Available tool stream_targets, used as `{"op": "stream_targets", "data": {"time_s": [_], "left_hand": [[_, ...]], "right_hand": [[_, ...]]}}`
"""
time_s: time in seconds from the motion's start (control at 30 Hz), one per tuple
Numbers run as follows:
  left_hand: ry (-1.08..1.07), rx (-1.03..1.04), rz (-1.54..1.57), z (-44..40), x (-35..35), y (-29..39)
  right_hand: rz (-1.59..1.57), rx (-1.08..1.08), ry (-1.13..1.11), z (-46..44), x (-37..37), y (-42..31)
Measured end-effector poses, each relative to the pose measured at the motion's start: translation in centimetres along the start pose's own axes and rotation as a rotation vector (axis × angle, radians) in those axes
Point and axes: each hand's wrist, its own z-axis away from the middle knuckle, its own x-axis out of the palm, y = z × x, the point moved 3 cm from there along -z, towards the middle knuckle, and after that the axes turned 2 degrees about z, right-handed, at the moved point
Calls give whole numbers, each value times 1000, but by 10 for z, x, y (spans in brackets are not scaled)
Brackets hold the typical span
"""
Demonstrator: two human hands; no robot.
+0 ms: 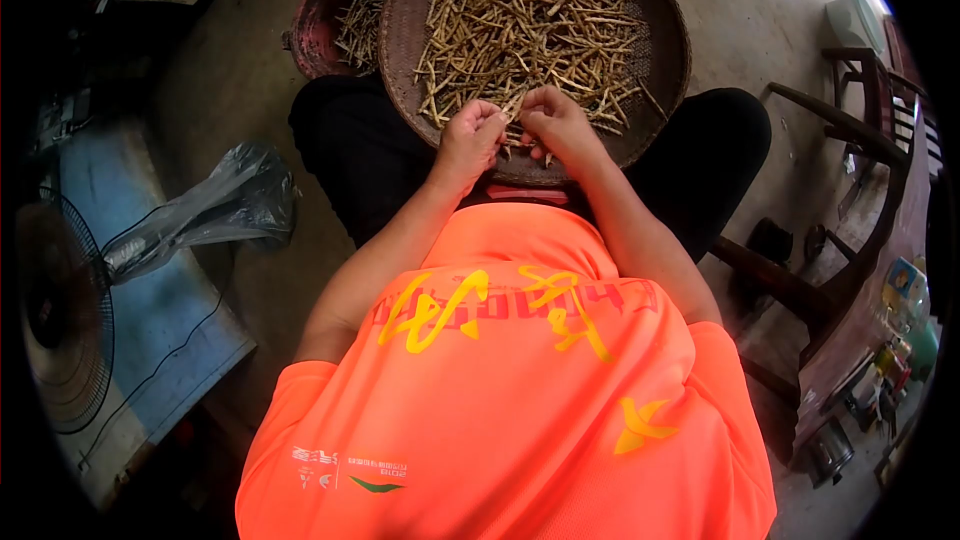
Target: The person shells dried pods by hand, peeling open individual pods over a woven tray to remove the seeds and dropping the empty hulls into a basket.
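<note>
A round woven tray (660, 50) rests by my knees, heaped with dry, tan bean pods (530, 25). Over its near edge, my left hand (471, 145) and my right hand (560, 130) are close together, fingers pinched. Between them shows a dry bean pod (512, 112), gripped from both sides; whether it is split cannot be made out. A few pod pieces lie just under the fingers. To the left of the tray, partly covered by it, stands a reddish basket (315, 25) with more dry pods (360, 30) inside.
A fan (65, 310) and a clear plastic bag (225, 205) are on the left, by a blue board (130, 200). On the right are a dark wooden chair (850, 125), a pale bucket (855, 22) and a table with small items (890, 360).
</note>
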Motion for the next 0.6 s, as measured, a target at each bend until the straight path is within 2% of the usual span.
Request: {"op": "stream_targets", "data": {"time_s": [0.07,0.17,0.37,0.6], "left_hand": [[8,2,10,0,0,1],[14,-16,14,1,0,1],[3,-18,-7,1,0,-1],[-21,-57,15,1,0,-1]], "right_hand": [[-207,-3,84,1,-4,-5],[-288,35,66,-1,-7,-3],[-306,-19,26,-5,-5,2],[-372,24,37,-6,-5,3]]}}
